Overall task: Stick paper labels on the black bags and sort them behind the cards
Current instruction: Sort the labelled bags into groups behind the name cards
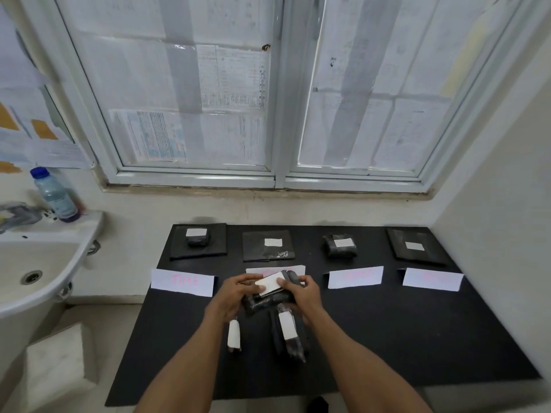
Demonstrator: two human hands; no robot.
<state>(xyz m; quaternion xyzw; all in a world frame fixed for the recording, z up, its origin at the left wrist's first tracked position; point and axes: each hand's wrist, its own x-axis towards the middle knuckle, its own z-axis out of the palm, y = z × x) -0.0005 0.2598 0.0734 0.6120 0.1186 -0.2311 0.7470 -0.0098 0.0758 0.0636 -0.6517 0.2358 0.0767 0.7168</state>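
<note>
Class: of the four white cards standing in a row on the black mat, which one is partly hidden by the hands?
The second card from the left. The hands, left and right, hold a bag in front of it; the other three stand in full view.

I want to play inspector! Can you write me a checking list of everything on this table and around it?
Surface: black table top, mostly bare at the near right.
Job's things: four white cards in a row; labelled black bags behind them, the far-left spot holding a small bag on a flat one; a bag with a paper label held in front of the second card; more bags below the hands.
Clutter: white roll-like thing, unclear what.
Grippers: left hand and right hand both grip the held bag.
Cables: nothing seen.
Surroundings: sink, bottle, paper-covered window.
</note>
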